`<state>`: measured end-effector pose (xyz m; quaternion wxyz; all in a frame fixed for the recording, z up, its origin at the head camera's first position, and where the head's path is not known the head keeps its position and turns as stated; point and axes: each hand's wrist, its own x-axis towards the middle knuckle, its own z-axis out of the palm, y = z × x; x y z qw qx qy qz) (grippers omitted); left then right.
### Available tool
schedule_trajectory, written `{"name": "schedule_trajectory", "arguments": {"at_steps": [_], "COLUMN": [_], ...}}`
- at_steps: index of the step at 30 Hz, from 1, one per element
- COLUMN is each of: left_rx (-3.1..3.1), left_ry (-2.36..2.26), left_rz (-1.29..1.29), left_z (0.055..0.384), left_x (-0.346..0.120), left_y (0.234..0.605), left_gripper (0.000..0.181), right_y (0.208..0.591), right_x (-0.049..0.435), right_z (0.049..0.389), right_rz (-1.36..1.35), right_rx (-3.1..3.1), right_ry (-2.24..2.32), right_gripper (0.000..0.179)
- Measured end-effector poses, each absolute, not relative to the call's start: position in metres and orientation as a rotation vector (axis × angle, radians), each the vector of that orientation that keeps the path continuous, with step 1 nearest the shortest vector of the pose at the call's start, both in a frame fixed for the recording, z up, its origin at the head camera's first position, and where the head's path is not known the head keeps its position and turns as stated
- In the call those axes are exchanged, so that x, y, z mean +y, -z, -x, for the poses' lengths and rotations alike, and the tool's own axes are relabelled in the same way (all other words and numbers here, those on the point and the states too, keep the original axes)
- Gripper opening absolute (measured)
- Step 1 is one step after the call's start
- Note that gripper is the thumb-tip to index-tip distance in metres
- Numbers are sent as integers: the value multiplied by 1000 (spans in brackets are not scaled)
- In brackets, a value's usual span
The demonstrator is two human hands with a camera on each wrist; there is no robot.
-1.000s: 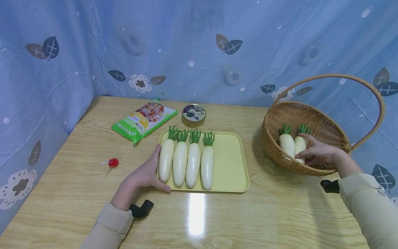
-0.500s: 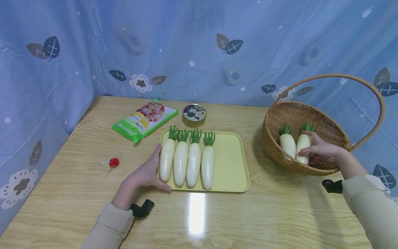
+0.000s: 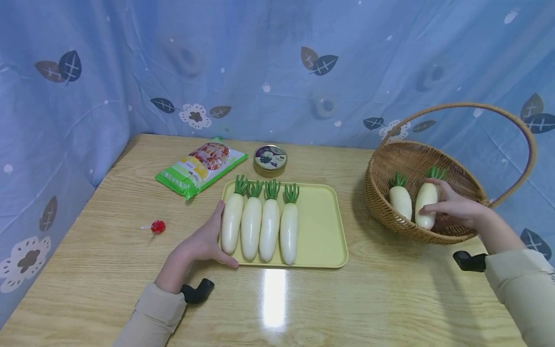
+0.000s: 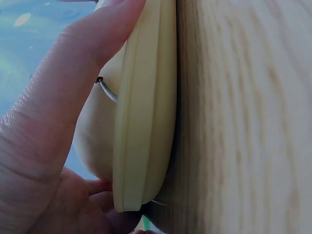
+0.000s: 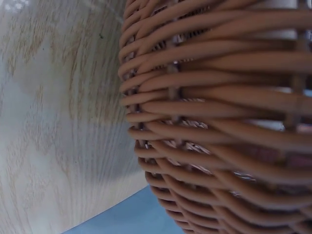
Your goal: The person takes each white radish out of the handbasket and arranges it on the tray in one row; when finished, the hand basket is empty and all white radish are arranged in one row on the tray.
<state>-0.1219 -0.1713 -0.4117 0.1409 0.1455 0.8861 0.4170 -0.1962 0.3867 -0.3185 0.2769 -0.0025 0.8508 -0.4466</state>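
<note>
In the head view, my right hand (image 3: 457, 208) grips a white radish (image 3: 426, 205) with green leaf stubs, inside the wicker basket (image 3: 375, 205). A second white radish (image 3: 400, 201) lies to its left in the basket. The woven basket wall (image 5: 219, 107) fills much of the right wrist view and hides that hand. My left hand (image 3: 204, 243) holds the near left corner of the pale yellow tray (image 3: 323, 226), its thumb along the front rim (image 4: 139, 112). Several white radishes (image 3: 269, 229) lie side by side on the tray's left part, leaves pointing away.
Behind the tray stands a round tin (image 3: 270, 160). A green and white food packet (image 3: 201, 166) lies to the tin's left. Nearer the left edge is a red lollipop (image 3: 158, 227). The basket's tall arched handle (image 3: 468, 105) rises above the right side. A blue curtain (image 3: 269, 72) backs the table.
My right hand and the radish it grips have shifted to the right inside the basket, widening the gap to the other radish. The left hand and tray stay in place.
</note>
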Motion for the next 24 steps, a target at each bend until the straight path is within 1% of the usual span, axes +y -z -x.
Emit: {"name": "schedule_trajectory", "arguments": {"at_steps": [12, 24], "left_rx": [2560, 2566], "left_ry": [-1230, -1222], "left_rz": [-440, -443], "left_z": [119, 121], "left_x": [-174, -172], "left_y": [410, 411], "left_gripper": [149, 149], "right_y": [310, 290], "right_x": [380, 373], "right_z": [190, 180], "right_rz": [32, 87], "right_rx": [2399, 2470], "right_ry": [1232, 1200], "right_gripper": [97, 93]}}
